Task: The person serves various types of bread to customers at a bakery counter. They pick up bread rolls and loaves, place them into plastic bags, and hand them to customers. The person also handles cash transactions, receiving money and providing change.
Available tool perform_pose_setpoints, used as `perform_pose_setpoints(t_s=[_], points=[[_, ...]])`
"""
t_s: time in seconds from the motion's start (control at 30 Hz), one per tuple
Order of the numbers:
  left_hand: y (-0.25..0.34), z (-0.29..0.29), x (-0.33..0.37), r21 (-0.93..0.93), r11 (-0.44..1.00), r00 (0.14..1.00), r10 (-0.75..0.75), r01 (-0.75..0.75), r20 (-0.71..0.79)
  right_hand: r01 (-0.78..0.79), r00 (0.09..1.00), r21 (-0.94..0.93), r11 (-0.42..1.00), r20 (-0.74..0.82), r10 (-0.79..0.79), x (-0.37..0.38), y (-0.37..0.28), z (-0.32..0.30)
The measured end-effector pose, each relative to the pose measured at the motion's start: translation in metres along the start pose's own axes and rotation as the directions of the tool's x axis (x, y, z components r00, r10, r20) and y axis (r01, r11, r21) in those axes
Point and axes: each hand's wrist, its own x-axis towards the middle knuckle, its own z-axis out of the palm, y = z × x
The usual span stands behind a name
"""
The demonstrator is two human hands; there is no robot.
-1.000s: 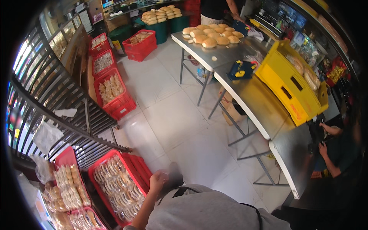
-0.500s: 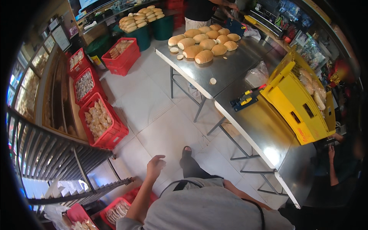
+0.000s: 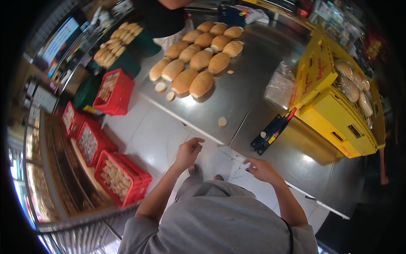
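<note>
My left hand (image 3: 188, 154) hangs in the air just short of the steel table's (image 3: 188, 111) near edge, fingers loosely bent and apart, nothing in it. Lower and to the right, my right hand (image 3: 261, 170) is beside the table's white edge, also loosely bent with no object visible in it. Several golden bread loaves (image 3: 202, 59) stand in rows on the table. Cut bread ends lie about them, and one round bread slice (image 3: 222, 122) sits closer to me. A dark tool with red and yellow parts (image 3: 272, 132) rests right of the table's seam.
Yellow crates (image 3: 334, 122) with bagged bread stand at the right, beside clear plastic bags (image 3: 281, 86). Red crates (image 3: 124, 180) of bagged bread line the left floor. A person (image 3: 167, 21) stands behind the table. Loaves top green bins (image 3: 127, 63) at the back left.
I have come closer to the table, which now fills more of the view. My right hand has come into sight and both hands are raised near the table edge.
</note>
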Motion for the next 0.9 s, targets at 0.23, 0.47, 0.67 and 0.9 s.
perform_pose_setpoints(t_s=[0.23, 0.47, 0.67, 0.9], points=[[0.045, 0.033, 0.183, -0.009, 0.907, 0.887, 0.414, -0.422, 0.203, -0.051, 0.969, 0.404, 0.913, -0.202, 0.143, 0.080, -0.031, 0.010], [0.109, 0.161, 0.288, -0.080, 0.672, 0.553, 0.666, -0.736, 0.501, -0.086, 0.711, 0.706, 0.703, -0.451, 0.540, 0.087, -0.036, -0.033], [0.111, 0.270, 0.361, 0.202, 0.458, 0.501, 0.799, -0.865, 0.333, 0.046, 0.517, 0.759, 0.650, -0.575, 0.635, 0.097, -0.033, -0.071], [0.125, 0.289, 0.398, 0.063, 0.720, 0.652, 0.584, -0.691, 0.484, 0.161, 0.607, 0.891, 0.424, -0.428, 0.670, 0.126, -0.021, -0.063]])
